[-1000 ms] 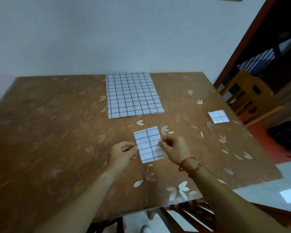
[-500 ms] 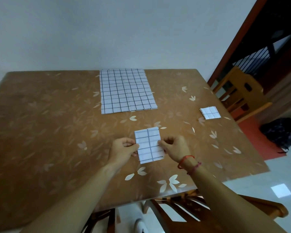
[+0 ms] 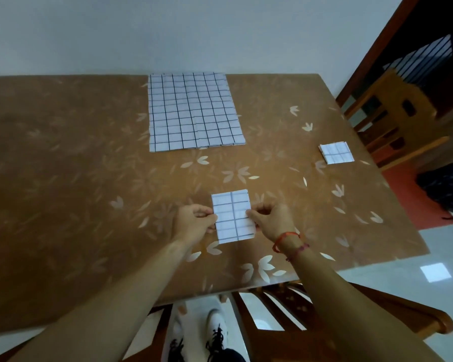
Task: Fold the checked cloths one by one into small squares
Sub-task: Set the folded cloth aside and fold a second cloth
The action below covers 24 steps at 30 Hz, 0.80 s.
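At cloth (image 3: 233, 215) edges: both hands (image 3: 194, 224) (image 3: 271, 219)

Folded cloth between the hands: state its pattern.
White with thin dark grid lines; the folded checked cloth shows best in the head view.

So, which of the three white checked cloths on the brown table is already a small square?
The little white checked cloth near the table's right edge. The big cloth lies spread at the far edge; left hand and right hand pinch the oblong cloth.
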Tool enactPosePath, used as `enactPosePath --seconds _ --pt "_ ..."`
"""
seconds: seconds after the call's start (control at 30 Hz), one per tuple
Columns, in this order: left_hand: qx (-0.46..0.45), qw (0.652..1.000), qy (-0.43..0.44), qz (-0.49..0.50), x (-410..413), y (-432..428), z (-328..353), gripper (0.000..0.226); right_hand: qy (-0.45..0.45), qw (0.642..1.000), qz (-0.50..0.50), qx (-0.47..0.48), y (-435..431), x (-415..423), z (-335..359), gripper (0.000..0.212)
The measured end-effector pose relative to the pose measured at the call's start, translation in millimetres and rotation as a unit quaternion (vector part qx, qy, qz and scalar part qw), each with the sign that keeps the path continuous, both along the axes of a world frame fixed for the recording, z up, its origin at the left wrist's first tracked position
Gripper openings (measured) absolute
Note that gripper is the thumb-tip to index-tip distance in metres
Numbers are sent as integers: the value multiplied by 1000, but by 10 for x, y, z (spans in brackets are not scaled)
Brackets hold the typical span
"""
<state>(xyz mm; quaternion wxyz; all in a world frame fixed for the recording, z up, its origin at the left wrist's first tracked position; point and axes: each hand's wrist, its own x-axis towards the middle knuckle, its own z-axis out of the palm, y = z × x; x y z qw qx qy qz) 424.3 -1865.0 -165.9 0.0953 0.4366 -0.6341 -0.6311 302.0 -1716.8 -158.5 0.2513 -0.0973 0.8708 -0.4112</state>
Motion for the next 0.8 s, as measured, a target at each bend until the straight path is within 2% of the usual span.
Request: enactPosePath --seconds 0.17,0.33,0.5,0.73,0.8 --pt "-8 999 -38 1 -110 86 -279 19 -14 999 -12 35 66 -64 -254 19" --pt "3 998 -64 -5 -186 161 -538 11 -21 998 7 65 90 -123 -521 11" --pt "-17 996 -92 -5 -217 178 -718 12 -49 995 15 81 64 -161 -688 17" --pt "-64 990 -119 -24 -243 199 -835 12 -45 993 30 103 107 -189 -826 8" --pt "-77 988 -128 -35 -228 215 -864 13 -79 988 48 126 147 -170 -793 8"
